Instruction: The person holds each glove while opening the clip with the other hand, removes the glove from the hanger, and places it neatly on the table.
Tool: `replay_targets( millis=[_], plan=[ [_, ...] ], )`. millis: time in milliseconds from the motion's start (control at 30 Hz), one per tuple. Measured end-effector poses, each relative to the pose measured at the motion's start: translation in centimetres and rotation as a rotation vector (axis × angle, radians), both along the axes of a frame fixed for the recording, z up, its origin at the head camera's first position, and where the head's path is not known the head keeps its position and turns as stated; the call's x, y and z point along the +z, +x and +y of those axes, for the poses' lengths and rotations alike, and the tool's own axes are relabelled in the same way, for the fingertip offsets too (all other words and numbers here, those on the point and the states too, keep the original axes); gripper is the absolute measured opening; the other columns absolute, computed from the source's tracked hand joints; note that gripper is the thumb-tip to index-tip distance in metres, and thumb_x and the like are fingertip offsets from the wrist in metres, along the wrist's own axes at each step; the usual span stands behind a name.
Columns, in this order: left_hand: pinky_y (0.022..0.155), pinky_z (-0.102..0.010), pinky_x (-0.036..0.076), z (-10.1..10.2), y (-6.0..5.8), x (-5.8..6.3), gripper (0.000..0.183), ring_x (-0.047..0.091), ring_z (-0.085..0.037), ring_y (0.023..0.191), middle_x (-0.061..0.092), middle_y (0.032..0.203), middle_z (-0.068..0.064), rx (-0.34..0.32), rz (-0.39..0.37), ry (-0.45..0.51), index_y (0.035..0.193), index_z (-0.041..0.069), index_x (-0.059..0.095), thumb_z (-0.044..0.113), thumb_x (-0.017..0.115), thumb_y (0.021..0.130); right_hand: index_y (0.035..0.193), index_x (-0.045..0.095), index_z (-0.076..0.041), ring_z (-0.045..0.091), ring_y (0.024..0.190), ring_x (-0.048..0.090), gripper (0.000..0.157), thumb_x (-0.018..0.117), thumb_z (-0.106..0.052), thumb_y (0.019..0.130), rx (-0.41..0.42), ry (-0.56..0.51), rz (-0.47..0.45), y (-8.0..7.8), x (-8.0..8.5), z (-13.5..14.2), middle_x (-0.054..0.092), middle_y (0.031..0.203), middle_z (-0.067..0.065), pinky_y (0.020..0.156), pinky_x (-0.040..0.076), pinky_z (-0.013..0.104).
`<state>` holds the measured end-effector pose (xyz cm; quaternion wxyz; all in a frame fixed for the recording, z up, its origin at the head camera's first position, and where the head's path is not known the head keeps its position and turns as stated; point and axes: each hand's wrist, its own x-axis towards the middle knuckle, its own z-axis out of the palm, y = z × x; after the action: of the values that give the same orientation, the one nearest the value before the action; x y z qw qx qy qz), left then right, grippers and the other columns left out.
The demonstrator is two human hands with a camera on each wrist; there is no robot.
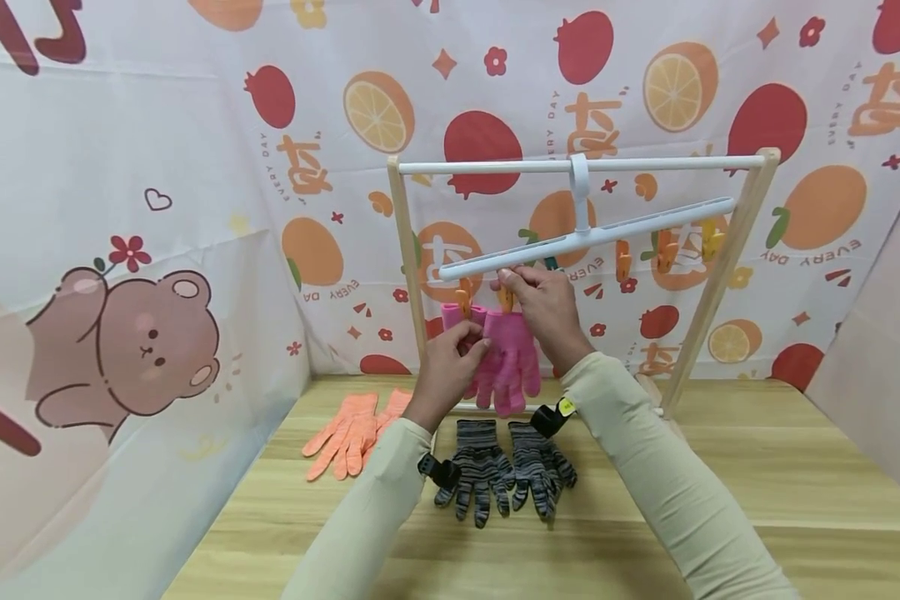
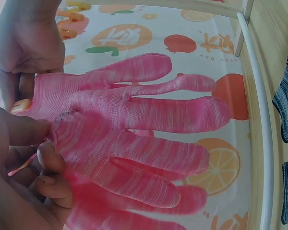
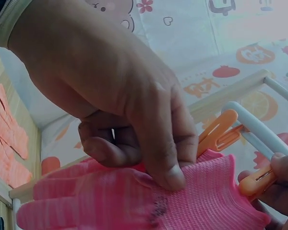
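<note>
Two pink gloves [image 1: 512,358] hang below the left end of a pale blue hanger [image 1: 510,257]. My left hand [image 1: 450,367] pinches the nearer glove just below its cuff, thumb on the knit, as the right wrist view shows. My right hand [image 1: 551,308] is up at the hanger, its thumb and fingers pinching an orange clothespin [image 3: 258,182] at the cuff's edge. A second orange clothespin [image 1: 462,302] sits on the other pink glove's cuff. Part of that glove is hidden behind my left hand.
The hanger tilts, left end low, on a wooden rack with a white rail [image 1: 487,167]. Orange and yellow clothespins [image 1: 666,250] hang at its right end. Orange gloves [image 1: 348,433] and grey striped gloves [image 1: 480,471] lie on the wooden table [image 1: 757,492].
</note>
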<state>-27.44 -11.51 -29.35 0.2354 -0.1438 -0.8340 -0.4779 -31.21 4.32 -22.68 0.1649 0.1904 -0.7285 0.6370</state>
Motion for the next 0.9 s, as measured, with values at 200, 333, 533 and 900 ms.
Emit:
replay_targets(
  millis=[200,333,533,900],
  plan=[
    [0.062,-0.031,0.047,-0.9,0.6,-0.5,0.01,0.055,-0.018,0.072,0.064,0.084,0.0,0.011,-0.013,0.009,0.105,0.012,0.072,0.02,0.069,0.099,0.109,0.079,-0.005,0.015,0.095,0.052,0.028,0.063,-0.027,0.103,0.022,-0.002,0.009,0.3,0.0,0.0,0.075,0.104,0.008,0.085,0.042,0.034],
    [0.061,-0.031,0.047,-1.4,1.0,-0.6,0.009,0.056,-0.018,0.071,0.065,0.084,0.0,0.004,0.0,0.01,0.102,0.013,0.072,0.021,0.068,0.099,0.108,0.078,-0.001,0.016,0.104,0.054,0.031,0.063,-0.028,0.103,0.031,0.003,0.019,0.3,-0.1,0.0,0.075,0.107,0.011,0.089,0.042,0.036],
    [0.062,-0.034,0.049,-2.1,1.3,-0.5,0.01,0.057,-0.019,0.072,0.068,0.088,0.0,0.011,-0.004,0.016,0.103,0.012,0.072,0.021,0.069,0.099,0.106,0.078,-0.002,0.016,0.103,0.053,0.032,0.064,-0.03,0.102,0.019,0.02,0.016,0.5,-0.1,0.1,0.074,0.111,0.01,0.086,0.04,0.036],
    [0.06,-0.031,0.049,-2.9,1.8,-0.4,0.01,0.057,-0.018,0.071,0.067,0.088,-0.003,0.024,-0.014,0.015,0.104,0.01,0.072,0.017,0.07,0.098,0.105,0.079,-0.002,0.015,0.11,0.053,0.031,0.063,-0.029,0.103,0.022,0.019,0.043,0.7,-0.1,0.3,0.073,0.115,0.004,0.089,0.04,0.037]
  ],
)
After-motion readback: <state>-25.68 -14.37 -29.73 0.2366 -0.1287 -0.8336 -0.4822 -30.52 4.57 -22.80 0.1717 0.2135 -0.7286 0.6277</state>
